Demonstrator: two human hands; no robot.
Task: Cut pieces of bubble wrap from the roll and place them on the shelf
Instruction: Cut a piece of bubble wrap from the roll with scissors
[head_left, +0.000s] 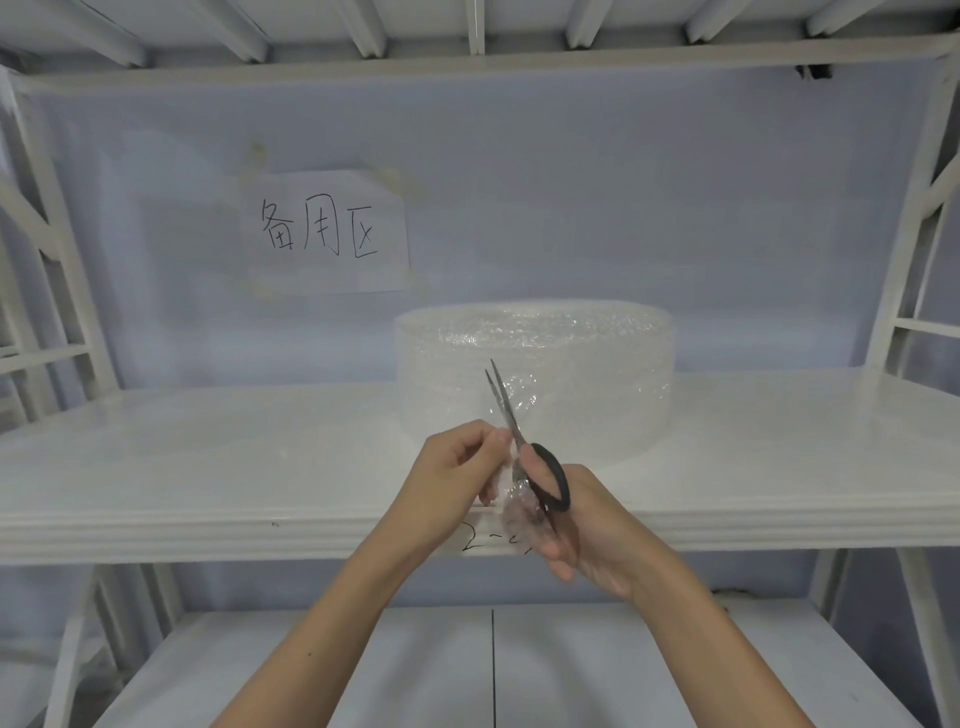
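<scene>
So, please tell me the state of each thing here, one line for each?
Roll: lying on its flat end on the shelf, loose end pulled toward the person.
Loose end: pinched by the left hand.
Scissors: in the right hand, blades slightly open, at the wrap.
Paper sign: taped to the back wall.

Just beyond your hands, the bubble wrap roll (535, 374) is clear, glossy plastic with a bumpy surface. Your scissors (519, 436) have bare metal blades and matt black handles. The shelf (208, 457) beneath looks smooth, white and faintly glossy.
</scene>
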